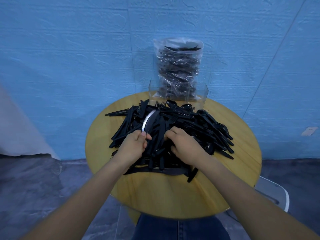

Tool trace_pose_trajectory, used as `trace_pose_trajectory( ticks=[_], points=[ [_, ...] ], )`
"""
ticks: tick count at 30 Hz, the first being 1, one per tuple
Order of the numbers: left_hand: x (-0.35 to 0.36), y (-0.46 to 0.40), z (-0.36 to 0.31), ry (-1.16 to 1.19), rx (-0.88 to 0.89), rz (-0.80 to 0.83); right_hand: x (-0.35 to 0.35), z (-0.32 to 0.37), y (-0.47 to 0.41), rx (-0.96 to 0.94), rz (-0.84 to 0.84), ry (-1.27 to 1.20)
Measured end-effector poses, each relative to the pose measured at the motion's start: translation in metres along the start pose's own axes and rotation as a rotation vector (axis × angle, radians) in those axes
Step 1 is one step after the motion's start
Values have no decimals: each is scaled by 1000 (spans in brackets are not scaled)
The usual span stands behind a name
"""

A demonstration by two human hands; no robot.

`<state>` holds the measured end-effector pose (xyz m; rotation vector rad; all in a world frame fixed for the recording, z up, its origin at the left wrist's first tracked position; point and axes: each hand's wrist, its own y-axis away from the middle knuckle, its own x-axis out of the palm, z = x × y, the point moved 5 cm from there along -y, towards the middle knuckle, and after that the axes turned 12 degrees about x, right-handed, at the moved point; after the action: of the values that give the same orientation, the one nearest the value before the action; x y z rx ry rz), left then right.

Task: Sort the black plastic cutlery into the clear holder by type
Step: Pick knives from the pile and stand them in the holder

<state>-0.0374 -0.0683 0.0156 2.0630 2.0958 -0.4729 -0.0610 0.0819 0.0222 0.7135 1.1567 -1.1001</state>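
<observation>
- While the left hand [133, 144] pinches a knife [148, 122] above the cutlery pile [181, 125] mid-surface, its grip is curled tight.
- Right hand [184, 144] digs into the pile, fingers curled; what they hold cannot be told.
- Clear holder [178, 95] stands at the round surface's [155, 191] far edge.

Black cutlery [173, 129], yellow wood-grain table [155, 193], blue textured wall [69, 58]

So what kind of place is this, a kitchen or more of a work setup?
Probably a staged work corner, not a kitchen: a small round table against a bare blue wall, with a bulk bag of cutlery, a loose pile and an empty clear holder.
</observation>
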Motion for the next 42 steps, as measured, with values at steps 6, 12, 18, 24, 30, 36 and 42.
trace_pose_trajectory(
  ticks=[6,12,18,24,30,36,42],
  points=[
    [3,-5,-2,0,28,5,-11,-2,5,-143,-155,-22],
    [16,-10,-21,62,54,59,-44,2,25,-333,-509,-69],
    [40,-4,-35,199,-7,144,-47,-3,27,-33,-371,-398],
    [60,-7,-48,299,-132,61,-45,-13,26,-114,-544,-331],
    [65,-19,-47,51,-23,-26,-42,-12,22,-279,-674,3],
    [59,-24,-46,-161,125,-57,-61,-43,16,238,-545,-724],
    [66,-15,-65,-345,322,-14,-56,-53,-3,647,-275,-1314]
  ],
)
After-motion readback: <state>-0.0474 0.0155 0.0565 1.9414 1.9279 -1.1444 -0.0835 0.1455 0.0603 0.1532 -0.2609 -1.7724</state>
